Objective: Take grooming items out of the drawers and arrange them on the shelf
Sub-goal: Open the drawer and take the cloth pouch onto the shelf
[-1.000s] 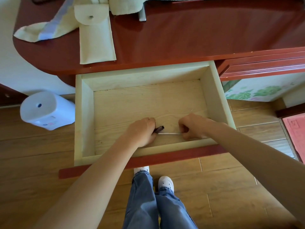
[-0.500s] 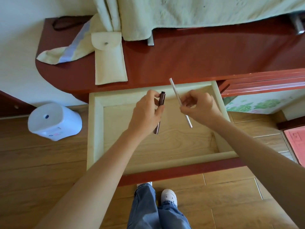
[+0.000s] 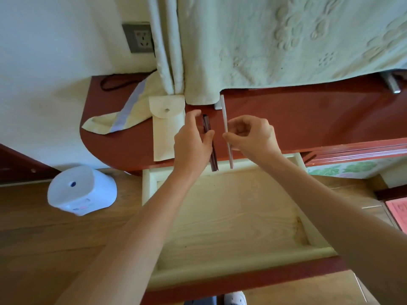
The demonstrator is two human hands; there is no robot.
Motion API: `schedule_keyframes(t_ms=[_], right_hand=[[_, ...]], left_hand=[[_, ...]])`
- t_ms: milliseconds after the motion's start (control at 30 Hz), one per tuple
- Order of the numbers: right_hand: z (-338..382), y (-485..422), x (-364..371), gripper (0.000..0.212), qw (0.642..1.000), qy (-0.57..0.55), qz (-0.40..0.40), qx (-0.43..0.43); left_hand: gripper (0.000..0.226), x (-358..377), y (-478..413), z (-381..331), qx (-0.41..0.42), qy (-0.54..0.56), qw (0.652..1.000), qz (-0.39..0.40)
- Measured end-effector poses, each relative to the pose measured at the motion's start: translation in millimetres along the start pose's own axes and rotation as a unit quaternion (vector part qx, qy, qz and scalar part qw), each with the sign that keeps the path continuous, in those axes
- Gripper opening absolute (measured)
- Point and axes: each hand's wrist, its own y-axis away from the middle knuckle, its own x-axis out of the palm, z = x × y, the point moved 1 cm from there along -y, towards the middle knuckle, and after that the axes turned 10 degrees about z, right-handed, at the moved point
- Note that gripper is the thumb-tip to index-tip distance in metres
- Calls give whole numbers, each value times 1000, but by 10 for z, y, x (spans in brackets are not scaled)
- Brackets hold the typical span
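Hands over the red shelf (image 3: 308, 119), above the open drawer (image 3: 231, 216).
Left hand (image 3: 193, 139) grasps a dark pen-like stick (image 3: 212, 155); right hand (image 3: 253, 135) pinches a pale stick (image 3: 225, 119); kinds unclear.

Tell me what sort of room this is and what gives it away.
Probably a bedroom or other home room: a red wooden dressing table with an open drawer, a pale cloth draped above it, a wall socket and wood flooring.
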Motion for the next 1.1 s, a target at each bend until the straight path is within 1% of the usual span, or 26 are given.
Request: schedule_keyframes(t_ms=[167,367,667,867,933,1100], right_hand=[[202,-211,108,17,1000,14,-2,5],[273,-374,201,17,999,41,-5,15],[101,-535,296,15,994,102,4,49],[-48,-666,326,19,988,127,27,82],[-86,-707,337,21,987,130,37,91],[-139,-804,394,19,985,139,56,91]], left_hand=[[44,-160,-218,85,2,-2,1000,7],[44,-232,-439,233,-17,-22,999,18],[45,-164,-542,255,-42,-66,996,45],[47,-18,-620,263,-80,-97,989,74],[47,25,-650,259,-88,-113,987,78],[44,128,-746,251,-103,-157,979,74]])
